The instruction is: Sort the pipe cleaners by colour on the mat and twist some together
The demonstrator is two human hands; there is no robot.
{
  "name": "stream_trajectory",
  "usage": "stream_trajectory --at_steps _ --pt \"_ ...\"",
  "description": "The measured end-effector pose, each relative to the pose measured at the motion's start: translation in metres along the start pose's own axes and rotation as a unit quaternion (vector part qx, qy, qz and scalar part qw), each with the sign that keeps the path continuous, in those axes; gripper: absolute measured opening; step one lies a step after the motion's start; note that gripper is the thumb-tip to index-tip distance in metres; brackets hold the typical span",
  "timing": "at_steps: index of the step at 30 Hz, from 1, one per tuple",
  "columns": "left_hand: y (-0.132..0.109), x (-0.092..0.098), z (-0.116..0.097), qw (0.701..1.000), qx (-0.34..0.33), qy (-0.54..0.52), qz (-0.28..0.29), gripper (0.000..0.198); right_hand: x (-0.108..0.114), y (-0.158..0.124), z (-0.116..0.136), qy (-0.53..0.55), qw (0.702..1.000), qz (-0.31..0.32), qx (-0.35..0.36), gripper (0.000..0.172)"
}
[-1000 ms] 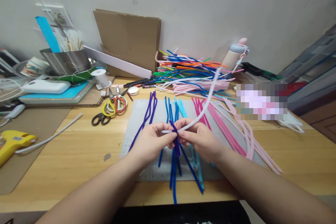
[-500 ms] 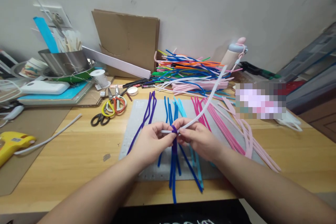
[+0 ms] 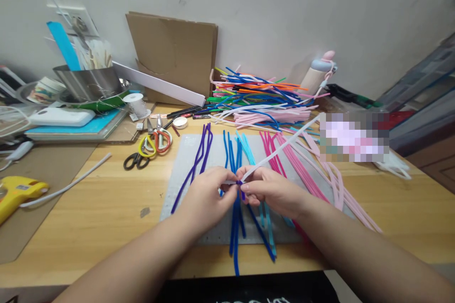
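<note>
My left hand (image 3: 209, 194) pinches the short end of a white pipe cleaner (image 3: 280, 149) above the grey mat (image 3: 177, 175). A small purple piece (image 3: 243, 193) is wrapped around the white one between my fingertips. My right hand (image 3: 275, 191) is closed on the white pipe cleaner beside that purple piece, and the long white end slants up to the right. Under my hands lie blue pipe cleaners (image 3: 234, 236). Purple ones (image 3: 195, 163) are on the left of the mat; light blue (image 3: 249, 149) and pink ones (image 3: 302, 170) lie to the right.
Scissors (image 3: 145, 147) lie left of the mat. A yellow glue gun (image 3: 23, 191) and a loose white pipe cleaner (image 3: 71, 184) are farther left. Behind are a pile of coloured pipe cleaners (image 3: 263, 94), cardboard (image 3: 174, 57), a bottle (image 3: 314, 75) and a metal container (image 3: 88, 83).
The long white end has tilted lower to the right. The purple piece no longer hangs long in front of the blue ones; a short end now points down by my right fingers.
</note>
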State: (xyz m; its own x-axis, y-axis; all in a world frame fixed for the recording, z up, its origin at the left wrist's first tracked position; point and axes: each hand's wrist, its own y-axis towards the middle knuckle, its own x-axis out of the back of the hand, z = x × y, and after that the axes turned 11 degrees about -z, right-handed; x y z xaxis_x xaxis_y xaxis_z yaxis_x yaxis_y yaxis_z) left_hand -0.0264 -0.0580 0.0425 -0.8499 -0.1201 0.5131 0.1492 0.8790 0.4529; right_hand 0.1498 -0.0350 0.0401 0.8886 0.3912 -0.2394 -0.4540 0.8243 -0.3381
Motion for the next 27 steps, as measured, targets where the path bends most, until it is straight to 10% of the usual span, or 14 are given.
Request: stream_trajectory --at_steps 12,27 --pt "0.004 -0.001 -0.004 0.946 0.253 -0.193 0.059 0.013 -0.001 -0.001 0.008 -0.075 0.995 -0.034 0.051 0.025" --pt "0.003 -0.001 -0.003 0.932 0.261 -0.233 0.092 0.009 -0.003 -0.002 0.010 -0.118 0.986 -0.050 0.106 0.013"
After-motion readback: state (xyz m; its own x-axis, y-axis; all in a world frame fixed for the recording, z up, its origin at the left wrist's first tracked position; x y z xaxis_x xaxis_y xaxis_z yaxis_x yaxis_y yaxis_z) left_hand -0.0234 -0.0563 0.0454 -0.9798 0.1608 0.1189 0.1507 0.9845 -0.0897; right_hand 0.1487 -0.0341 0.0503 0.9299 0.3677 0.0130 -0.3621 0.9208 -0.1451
